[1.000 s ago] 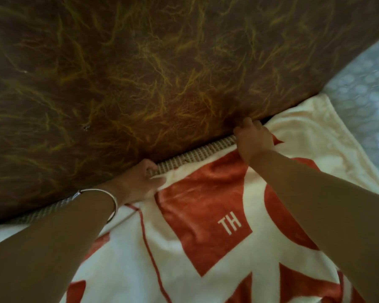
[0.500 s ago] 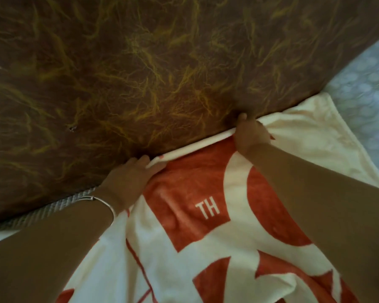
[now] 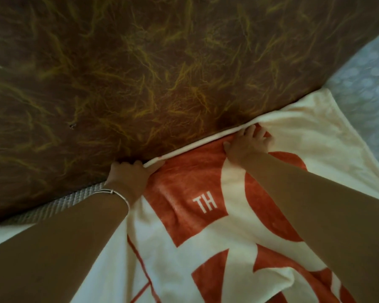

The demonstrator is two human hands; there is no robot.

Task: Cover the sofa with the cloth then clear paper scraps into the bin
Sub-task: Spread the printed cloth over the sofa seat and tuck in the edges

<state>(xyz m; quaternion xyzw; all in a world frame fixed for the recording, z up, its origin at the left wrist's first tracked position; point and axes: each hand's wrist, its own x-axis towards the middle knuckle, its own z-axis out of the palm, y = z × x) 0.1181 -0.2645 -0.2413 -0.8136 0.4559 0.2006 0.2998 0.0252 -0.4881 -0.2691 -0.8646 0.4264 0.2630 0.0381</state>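
A cream cloth (image 3: 206,259) with orange shapes and the letters "TH" lies over the sofa seat, its far edge rolled up against the brown, yellow-veined backrest (image 3: 162,73). My left hand (image 3: 129,174), a thin bangle on its wrist, grips that rolled edge at the crease, fingers curled toward the backrest and thumb along the hem. My right hand (image 3: 247,143) presses flat on the cloth farther right along the same edge, fingers spread. No paper scraps or bin are in view.
A strip of grey woven seat fabric (image 3: 53,206) shows uncovered along the crease, left of my left hand. Pale patterned floor (image 3: 363,84) lies beyond the sofa's right end, where the cloth's corner hangs.
Both hands have pushed the cloth's edge up to the backrest, covering the grey strip between them. My right hand went from gripping the edge to pressing flat with spread fingers.
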